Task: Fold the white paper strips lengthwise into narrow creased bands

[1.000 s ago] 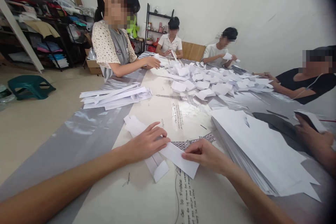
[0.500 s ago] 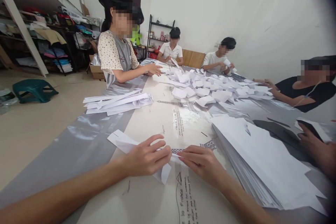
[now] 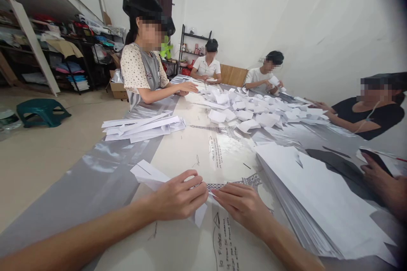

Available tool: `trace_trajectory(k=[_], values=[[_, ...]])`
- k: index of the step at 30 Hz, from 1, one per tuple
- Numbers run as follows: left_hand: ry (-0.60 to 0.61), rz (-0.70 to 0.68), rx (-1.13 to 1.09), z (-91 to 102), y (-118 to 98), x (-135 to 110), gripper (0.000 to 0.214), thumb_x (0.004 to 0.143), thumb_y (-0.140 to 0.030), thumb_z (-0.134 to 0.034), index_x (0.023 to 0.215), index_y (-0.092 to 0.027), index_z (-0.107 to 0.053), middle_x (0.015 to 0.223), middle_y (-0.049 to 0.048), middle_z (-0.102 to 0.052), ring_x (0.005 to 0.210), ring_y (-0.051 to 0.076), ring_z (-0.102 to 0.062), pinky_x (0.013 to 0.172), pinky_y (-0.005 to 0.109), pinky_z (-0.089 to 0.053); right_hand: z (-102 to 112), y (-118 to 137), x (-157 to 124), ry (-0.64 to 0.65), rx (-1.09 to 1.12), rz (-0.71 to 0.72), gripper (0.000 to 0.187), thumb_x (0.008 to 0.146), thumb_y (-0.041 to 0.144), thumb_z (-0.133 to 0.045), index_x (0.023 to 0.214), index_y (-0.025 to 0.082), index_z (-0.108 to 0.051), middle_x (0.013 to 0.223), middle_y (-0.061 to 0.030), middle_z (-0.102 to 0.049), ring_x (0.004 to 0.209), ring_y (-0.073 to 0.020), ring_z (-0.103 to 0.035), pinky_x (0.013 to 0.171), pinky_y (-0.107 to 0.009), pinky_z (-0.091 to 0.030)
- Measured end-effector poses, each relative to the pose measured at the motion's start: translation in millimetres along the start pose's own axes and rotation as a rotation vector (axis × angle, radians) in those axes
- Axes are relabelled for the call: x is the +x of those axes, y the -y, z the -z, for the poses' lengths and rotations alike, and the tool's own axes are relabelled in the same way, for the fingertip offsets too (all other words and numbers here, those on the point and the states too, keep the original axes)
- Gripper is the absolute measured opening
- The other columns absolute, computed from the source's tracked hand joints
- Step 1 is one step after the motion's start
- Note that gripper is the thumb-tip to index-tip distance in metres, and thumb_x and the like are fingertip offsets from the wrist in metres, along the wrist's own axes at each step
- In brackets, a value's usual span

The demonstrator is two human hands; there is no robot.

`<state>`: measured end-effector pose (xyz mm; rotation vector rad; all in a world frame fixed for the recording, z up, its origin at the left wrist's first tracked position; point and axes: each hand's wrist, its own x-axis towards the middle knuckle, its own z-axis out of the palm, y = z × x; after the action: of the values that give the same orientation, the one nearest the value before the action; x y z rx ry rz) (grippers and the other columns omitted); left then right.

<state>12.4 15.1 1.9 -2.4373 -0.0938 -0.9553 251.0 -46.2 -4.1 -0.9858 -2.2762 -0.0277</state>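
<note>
A white paper strip (image 3: 149, 175), partly folded, lies on the table (image 3: 104, 169) right in front of me. My left hand (image 3: 178, 197) is curled over its near end with fingers closed on the fold. My right hand (image 3: 243, 205) lies beside it, fingertips pressed together against the same paper where the two hands meet. Most of the fold is hidden under my fingers.
A thick stack of white cut sheets (image 3: 318, 194) sits to my right. A second pile of strips (image 3: 143, 125) is at the left edge, and a heap of folded papers (image 3: 251, 108) fills the far middle. Several people sit around; another person's hand (image 3: 384, 186) is at far right.
My hands have drawn together over the paper. The strip, earlier spread flat between them, is now folded up under my fingers and its free end has swung to the left.
</note>
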Motion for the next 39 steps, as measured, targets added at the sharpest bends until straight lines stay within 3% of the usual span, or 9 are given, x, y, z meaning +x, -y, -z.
trace_trajectory(k=[5,9,14,21,29,39], values=[[0.0,-0.024,0.039,-3.3,-3,2,0.016,0.095,-0.002,-0.058,0.089,-0.011,-0.07,0.086,0.0061,-0.066,0.085,0.018,-0.062,0.085,0.037,-0.054,-4,4,6,0.024,-0.019,-0.017,0.027,0.105,0.021,-0.053,0.094,0.022,-0.078,0.072,-0.0036,-0.071,0.062,-0.0159,-0.065,0.062,-0.03,-0.054],[-0.023,-0.055,0.036,-0.9,-1,-1,0.02,0.097,-0.003,-0.054,0.087,-0.012,-0.069,0.088,0.0055,-0.067,0.081,0.016,-0.06,0.081,0.034,-0.054,7,3,9,0.05,0.104,0.01,0.019,0.103,0.024,-0.059,0.105,0.02,-0.076,0.084,-0.0055,-0.077,0.072,-0.0173,-0.07,0.064,-0.029,-0.056],[-0.006,-0.031,0.038,0.6,6,-4,0.021,0.098,-0.003,-0.052,0.088,-0.012,-0.068,0.084,0.0039,-0.064,0.076,0.014,-0.057,0.082,0.033,-0.054,23,-6,5,0.12,0.16,-0.022,0.022,0.105,0.023,-0.055,0.114,0.021,-0.075,0.097,-0.0062,-0.08,0.083,-0.019,-0.075,0.07,-0.03,-0.058],[0.0,-0.011,0.044,-1.7,8,-5,0.019,0.098,-0.003,-0.053,0.09,-0.013,-0.066,0.083,0.003,-0.063,0.075,0.014,-0.057,0.082,0.033,-0.053,20,-7,5,0.035,0.142,-0.02,0.021,0.104,0.021,-0.056,0.104,0.018,-0.077,0.087,-0.0067,-0.077,0.073,-0.0175,-0.071,0.064,-0.028,-0.055],[0.014,-0.012,0.054,-2.1,8,-7,0.018,0.097,-0.003,-0.054,0.09,-0.013,-0.067,0.082,0.0034,-0.062,0.074,0.015,-0.056,0.083,0.034,-0.052,25,-11,2,0.214,0.147,-0.138,0.026,0.105,0.029,-0.054,0.103,0.022,-0.079,0.083,-0.0047,-0.075,0.069,-0.0168,-0.068,0.061,-0.028,-0.049],[0.007,-0.028,0.045,-3.8,9,-7,0.017,0.095,-0.002,-0.054,0.089,-0.009,-0.068,0.082,0.0045,-0.061,0.075,0.015,-0.055,0.083,0.035,-0.052,24,-13,0,0.186,0.158,-0.152,0.027,0.106,0.028,-0.053,0.104,0.021,-0.079,0.084,-0.0062,-0.076,0.068,-0.0173,-0.068,0.059,-0.028,-0.046]])
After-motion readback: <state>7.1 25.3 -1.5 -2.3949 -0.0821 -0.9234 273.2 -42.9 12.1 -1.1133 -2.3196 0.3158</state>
